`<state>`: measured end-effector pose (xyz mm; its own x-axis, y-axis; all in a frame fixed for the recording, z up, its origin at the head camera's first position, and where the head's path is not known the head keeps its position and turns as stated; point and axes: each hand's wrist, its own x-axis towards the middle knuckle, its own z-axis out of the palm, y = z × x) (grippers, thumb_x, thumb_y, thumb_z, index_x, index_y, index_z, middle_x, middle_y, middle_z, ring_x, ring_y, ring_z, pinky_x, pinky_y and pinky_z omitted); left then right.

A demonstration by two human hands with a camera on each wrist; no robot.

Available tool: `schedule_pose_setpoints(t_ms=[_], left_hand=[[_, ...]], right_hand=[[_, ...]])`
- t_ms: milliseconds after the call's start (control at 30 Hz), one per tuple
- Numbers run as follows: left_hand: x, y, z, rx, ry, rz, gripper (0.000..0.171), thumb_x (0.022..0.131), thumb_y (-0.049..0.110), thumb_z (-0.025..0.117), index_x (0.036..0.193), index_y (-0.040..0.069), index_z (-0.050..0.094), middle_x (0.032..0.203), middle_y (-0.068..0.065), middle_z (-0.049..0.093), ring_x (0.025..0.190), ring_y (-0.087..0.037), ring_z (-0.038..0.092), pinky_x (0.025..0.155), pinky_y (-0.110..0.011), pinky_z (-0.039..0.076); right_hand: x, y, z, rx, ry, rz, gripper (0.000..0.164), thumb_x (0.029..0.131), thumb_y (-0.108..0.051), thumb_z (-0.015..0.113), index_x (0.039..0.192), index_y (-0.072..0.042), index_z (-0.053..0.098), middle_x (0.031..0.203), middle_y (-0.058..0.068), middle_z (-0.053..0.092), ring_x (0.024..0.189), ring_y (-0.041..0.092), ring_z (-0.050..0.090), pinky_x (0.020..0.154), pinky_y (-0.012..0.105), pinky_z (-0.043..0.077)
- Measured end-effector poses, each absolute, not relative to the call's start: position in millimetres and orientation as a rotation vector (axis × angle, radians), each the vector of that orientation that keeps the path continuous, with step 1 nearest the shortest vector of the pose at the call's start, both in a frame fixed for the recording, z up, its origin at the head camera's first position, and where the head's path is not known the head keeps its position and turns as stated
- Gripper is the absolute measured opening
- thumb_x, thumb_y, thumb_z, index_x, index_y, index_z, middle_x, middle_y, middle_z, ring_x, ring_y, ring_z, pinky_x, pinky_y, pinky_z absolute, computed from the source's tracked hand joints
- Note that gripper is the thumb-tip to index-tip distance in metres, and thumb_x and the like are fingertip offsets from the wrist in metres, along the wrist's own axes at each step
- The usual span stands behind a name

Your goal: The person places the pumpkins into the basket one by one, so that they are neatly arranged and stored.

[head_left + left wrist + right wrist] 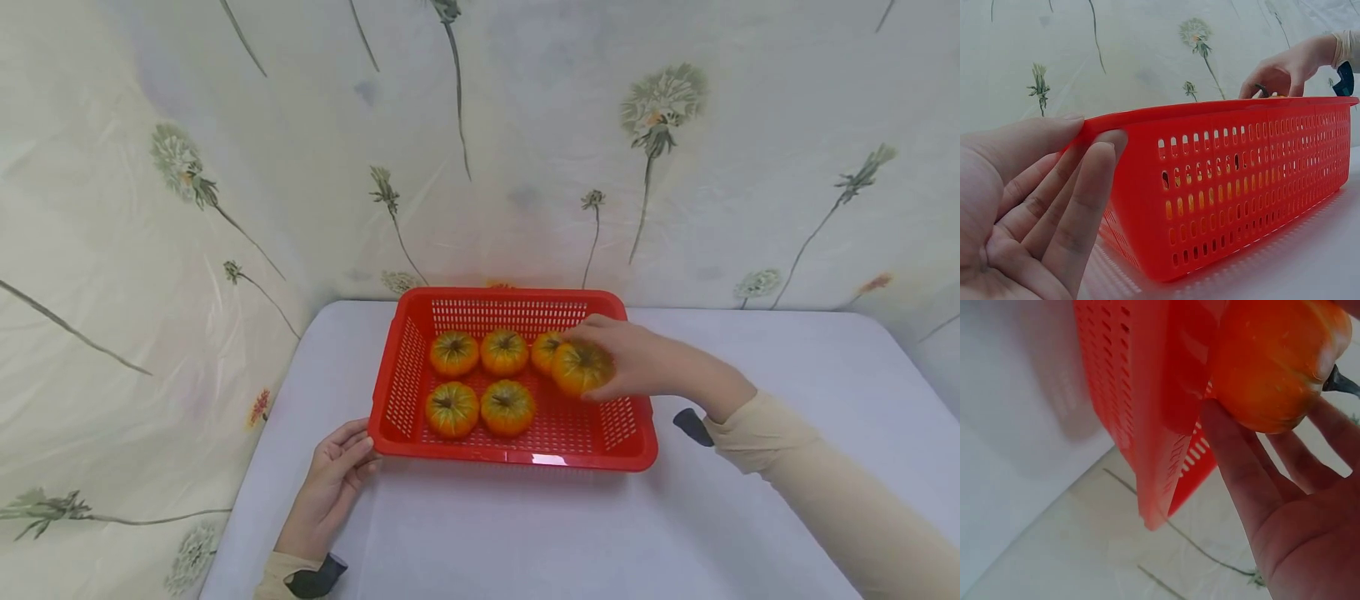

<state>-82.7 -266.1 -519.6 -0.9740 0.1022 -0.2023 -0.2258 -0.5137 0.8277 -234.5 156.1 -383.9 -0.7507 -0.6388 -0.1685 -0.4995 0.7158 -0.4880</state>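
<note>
A red plastic basket (450, 452) with slotted walls stands on the table. At its front left corner my left hand (333, 475) pinches the rim between thumb and fingers, as the left wrist view shows. Over the basket's right part, my right hand (633, 357) grips a small orange pumpkin (582, 368) with a dark stem. In the right wrist view, fingers curve around this pumpkin (1275, 362) near the basket wall. Inside lie a back row of three pumpkins (505, 352), the rightmost partly hidden by the held one, and a front row of two pumpkins (452, 409).
The table (525, 542) has a white cover. Behind it and to the left hangs a pale cloth (525, 233) printed with dandelions. A dark strap (693, 427) sits at the right wrist, another strap (318, 577) at the left.
</note>
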Motion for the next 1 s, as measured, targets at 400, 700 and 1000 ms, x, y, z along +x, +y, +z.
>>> schedule_pose_setpoints(t_ms=[400,700,1000], left_hand=[[-82.9,-265.6,-520.2,-0.163,1.424,2.583,0.025,0.105,0.003,0.055,0.122,0.016,0.067,0.109,0.004,0.075,0.087,-0.007,0.072,0.079,-0.017,0.061],[-83.5,-266.0,-520.2,-0.109,1.430,2.590,0.026,0.106,0.002,0.052,0.121,0.016,0.067,0.109,0.004,0.075,0.087,-0.007,0.072,0.079,-0.017,0.061],[-82.7,-265.7,-519.7,-0.127,1.437,2.591,0.026,0.106,0.002,0.053,0.120,0.017,0.068,0.107,0.005,0.075,0.086,-0.007,0.072,0.079,-0.017,0.061]], right_hand=[[-236.8,129.7,-385.5,-0.937,2.557,-0.370,0.081,0.076,-0.031,0.090,0.147,-0.017,0.053,0.148,0.005,0.058,0.137,0.030,0.053,0.105,0.052,0.056],[-238.1,112.7,-389.7,-0.915,2.499,-0.253,0.078,0.074,-0.033,0.092,0.143,-0.022,0.059,0.147,0.004,0.057,0.133,0.028,0.057,0.100,0.050,0.059],[-242.9,105.8,-400.0,-0.885,2.481,-0.154,0.083,0.070,-0.037,0.095,0.143,-0.020,0.059,0.142,0.003,0.063,0.129,0.026,0.059,0.101,0.050,0.059]])
